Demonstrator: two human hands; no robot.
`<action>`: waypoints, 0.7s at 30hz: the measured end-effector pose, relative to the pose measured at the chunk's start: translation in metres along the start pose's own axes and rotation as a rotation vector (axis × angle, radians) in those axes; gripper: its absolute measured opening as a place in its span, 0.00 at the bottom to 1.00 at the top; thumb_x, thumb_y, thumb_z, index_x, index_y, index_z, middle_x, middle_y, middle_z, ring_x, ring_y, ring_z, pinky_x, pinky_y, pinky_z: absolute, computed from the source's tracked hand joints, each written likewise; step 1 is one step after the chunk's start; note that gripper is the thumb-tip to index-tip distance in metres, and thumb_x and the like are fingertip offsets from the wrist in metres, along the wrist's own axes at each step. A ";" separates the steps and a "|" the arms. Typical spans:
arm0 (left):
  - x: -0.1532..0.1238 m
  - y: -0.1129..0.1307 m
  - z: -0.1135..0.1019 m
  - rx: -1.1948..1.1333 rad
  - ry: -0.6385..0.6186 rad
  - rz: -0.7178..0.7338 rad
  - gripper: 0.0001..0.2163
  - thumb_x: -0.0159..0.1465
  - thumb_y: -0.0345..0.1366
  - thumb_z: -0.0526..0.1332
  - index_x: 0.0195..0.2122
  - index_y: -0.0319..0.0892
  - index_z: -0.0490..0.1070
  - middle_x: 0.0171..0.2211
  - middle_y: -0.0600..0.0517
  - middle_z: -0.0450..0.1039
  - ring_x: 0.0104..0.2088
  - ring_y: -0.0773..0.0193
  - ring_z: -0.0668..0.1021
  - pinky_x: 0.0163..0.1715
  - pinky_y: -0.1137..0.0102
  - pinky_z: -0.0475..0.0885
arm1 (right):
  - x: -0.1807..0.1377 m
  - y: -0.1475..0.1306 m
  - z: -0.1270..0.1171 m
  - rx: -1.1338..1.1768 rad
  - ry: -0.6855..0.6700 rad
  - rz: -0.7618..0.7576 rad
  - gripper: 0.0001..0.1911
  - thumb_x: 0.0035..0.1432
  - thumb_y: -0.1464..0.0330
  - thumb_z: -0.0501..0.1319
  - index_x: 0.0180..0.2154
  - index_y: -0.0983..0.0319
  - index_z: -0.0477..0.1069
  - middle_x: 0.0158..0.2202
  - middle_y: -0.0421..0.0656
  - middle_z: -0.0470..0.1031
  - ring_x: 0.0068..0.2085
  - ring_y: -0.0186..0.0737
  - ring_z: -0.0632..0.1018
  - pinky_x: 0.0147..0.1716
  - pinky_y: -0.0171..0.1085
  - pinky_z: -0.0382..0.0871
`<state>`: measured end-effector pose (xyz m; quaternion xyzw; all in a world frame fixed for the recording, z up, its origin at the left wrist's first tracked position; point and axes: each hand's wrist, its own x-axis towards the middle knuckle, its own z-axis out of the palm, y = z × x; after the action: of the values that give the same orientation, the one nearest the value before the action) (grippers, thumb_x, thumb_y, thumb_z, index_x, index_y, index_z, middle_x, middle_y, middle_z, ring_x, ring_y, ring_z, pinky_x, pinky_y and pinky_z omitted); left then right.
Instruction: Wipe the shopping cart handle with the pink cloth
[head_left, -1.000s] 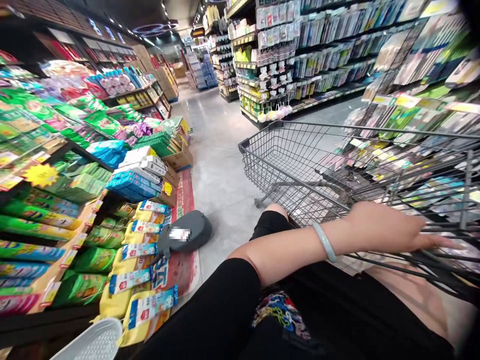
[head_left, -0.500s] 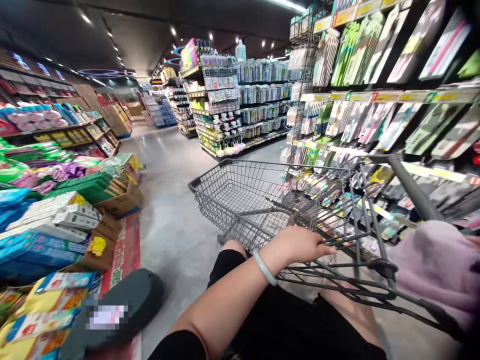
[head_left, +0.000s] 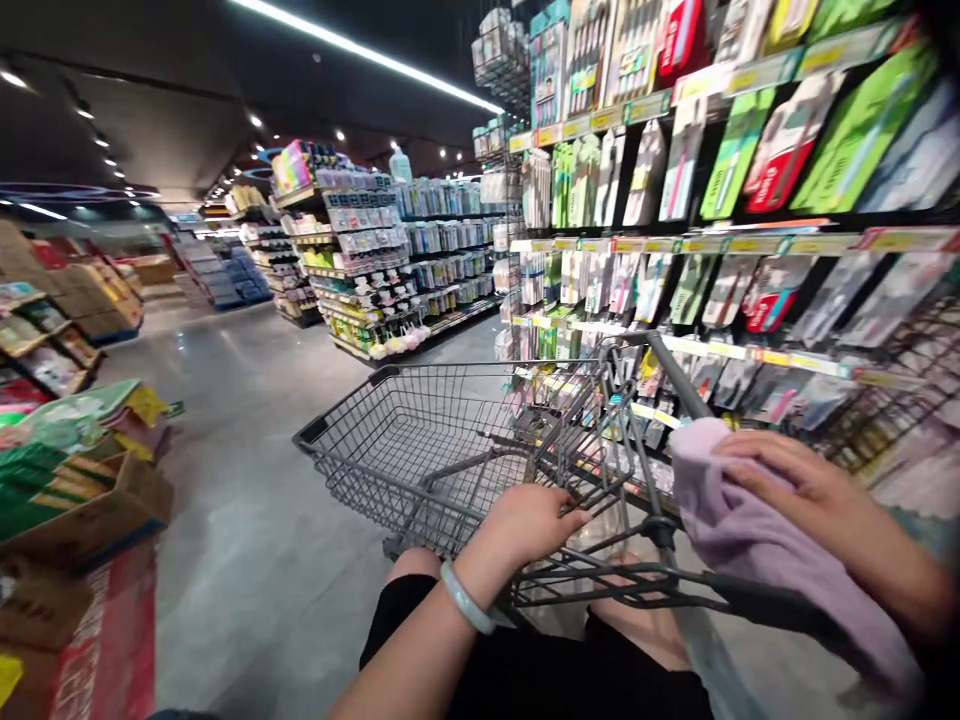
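Note:
A grey wire shopping cart [head_left: 420,440] stands in front of me, its basket pointing away to the left. My left hand [head_left: 529,522], with a pale bangle [head_left: 466,598] on its wrist, is closed on the wire frame at the cart's near side. My right hand [head_left: 806,485] presses a lilac cloth [head_left: 780,550] against the cart's handle end, its fingers bent over the fabric. The cloth drapes down over the dark handle bar [head_left: 772,603], hiding part of it. My fingertips are partly hidden in the folds.
Shelves of hanging packaged goods [head_left: 720,270] rise close on the right, behind the cart. Another stocked display [head_left: 360,260] stands farther ahead. At the left, cardboard boxes of goods [head_left: 112,500] sit along a red strip [head_left: 105,630] on the grey floor [head_left: 240,480].
The view has turned to the right, so the cart and shelves sit farther left. My right hand now shows clearly on the lilac cloth. My left hand stays on the cart.

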<state>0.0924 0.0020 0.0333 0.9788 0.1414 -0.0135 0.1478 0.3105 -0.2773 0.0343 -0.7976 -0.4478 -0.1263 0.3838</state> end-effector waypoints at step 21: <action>0.010 0.084 -0.010 -0.387 0.331 0.443 0.23 0.68 0.47 0.52 0.63 0.49 0.62 0.61 0.51 0.68 0.60 0.59 0.69 0.68 0.53 0.48 | -0.020 -0.068 -0.004 0.393 -0.162 0.024 0.23 0.59 0.49 0.59 0.49 0.54 0.75 0.56 0.48 0.72 0.62 0.55 0.67 0.60 0.53 0.63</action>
<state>0.1254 -0.0693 0.0661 0.9284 -0.0526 0.2051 0.3053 0.2444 -0.2719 0.0602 -0.7203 -0.4840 0.0326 0.4959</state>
